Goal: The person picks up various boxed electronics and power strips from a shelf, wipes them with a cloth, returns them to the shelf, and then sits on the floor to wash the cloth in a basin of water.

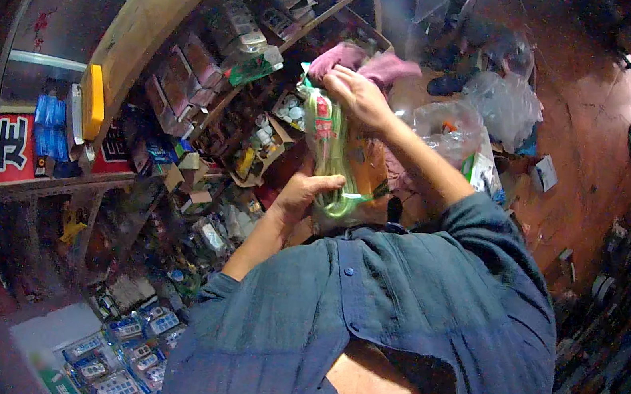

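A clear plastic packet (329, 144) holds a coiled yellow-green cord or tube and bears red writing. My left hand (299, 195) grips its lower end, the thumb laid across the front. At the upper end, my right hand (357, 94) has its fingers closed around a bunched pink cloth (391, 70), which is pressed against the packet's top. The cloth is slightly blurred and hides part of that edge. The packet is held in front of my body.
Shelves on the left carry brown boxes (187, 73) and an open carton (265, 147) of small items. Blister packs (121, 372) hang or lie at lower left. Clear plastic bags (504, 105) and a small white box (544, 173) are on the right, above or on the reddish floor (565, 226).
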Demonstrator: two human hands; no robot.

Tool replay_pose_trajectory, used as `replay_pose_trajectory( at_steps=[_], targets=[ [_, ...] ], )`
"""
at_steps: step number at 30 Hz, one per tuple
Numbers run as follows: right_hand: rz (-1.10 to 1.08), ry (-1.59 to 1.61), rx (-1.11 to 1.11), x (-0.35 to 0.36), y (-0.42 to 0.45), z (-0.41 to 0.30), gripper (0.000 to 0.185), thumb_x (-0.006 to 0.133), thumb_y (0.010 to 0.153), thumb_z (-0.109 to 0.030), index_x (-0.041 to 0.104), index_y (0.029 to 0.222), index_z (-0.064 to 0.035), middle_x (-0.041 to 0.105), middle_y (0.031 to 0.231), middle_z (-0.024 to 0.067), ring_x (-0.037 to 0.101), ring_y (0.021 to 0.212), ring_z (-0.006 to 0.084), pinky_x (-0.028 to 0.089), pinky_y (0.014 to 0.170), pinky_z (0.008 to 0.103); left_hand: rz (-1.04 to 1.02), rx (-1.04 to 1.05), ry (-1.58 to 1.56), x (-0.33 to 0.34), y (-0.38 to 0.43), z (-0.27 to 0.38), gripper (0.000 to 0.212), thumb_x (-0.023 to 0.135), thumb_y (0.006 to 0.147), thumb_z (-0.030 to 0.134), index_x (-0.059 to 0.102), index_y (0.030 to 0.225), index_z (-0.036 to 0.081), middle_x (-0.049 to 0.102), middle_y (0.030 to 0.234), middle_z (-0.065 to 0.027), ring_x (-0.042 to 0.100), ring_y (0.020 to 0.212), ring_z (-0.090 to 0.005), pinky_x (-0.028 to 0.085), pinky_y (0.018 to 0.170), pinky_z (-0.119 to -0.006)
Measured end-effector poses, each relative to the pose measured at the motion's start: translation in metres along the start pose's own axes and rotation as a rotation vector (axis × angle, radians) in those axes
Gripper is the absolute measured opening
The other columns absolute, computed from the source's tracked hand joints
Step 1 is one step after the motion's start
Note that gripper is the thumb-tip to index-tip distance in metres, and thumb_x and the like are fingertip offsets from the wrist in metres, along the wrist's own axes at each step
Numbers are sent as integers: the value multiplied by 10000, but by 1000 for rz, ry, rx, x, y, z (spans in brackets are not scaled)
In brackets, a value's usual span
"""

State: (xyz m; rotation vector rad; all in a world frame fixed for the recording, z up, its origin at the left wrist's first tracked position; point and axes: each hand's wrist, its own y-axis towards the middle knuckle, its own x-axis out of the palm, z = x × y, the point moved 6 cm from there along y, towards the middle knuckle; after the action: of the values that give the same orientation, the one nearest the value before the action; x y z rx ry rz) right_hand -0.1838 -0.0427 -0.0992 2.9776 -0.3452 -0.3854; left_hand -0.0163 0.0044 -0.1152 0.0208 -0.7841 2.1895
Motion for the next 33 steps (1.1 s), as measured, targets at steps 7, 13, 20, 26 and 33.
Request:
replay_pose_trajectory(
  at_steps=[7,13,20,26,33],
  targets=[
    [305,-366,-271,4,-52,-24,294,431,885,-245,558,1078,-63,504,1160,113,406,1143,278,289,957,354,-33,208,-85,-11,7,-4,715,650,653,45,322,1287,82,426,1228,-54,413,1116,-224,345,931,-326],
    [263,-411,-446,11,-29,-25,261,495,839,-324,572,902,-83,549,999,117,454,1084,293,396,825,375,-53,107,132,-17,5,15,796,661,586,-4,308,1295,69,397,1269,-73,385,1159,-242,328,952,-332],
    [-219,871,640,-12,-53,71,508,367,887,-465,526,1104,-35,579,980,64,548,863,175,433,767,310,-39,129,-6,-37,-6,16,767,623,537,-11,360,1255,48,509,1132,-71,463,1070,-242,350,930,-353],
    [-47,1213,355,-9,-46,30,461,522,836,-340,455,1173,-33,547,1093,91,521,1004,193,381,908,340,-54,125,18,-24,-5,29,662,593,583,47,394,1215,36,530,1077,-77,498,1013,-224,394,875,-319],
    [74,863,247,-5,-49,10,318,618,767,-83,502,1055,-17,556,896,27,537,801,106,432,740,250,-315,9,-483,-43,24,14,379,606,726,214,521,1060,59,569,956,-36,548,800,-126,442,757,-262]
  ],
)
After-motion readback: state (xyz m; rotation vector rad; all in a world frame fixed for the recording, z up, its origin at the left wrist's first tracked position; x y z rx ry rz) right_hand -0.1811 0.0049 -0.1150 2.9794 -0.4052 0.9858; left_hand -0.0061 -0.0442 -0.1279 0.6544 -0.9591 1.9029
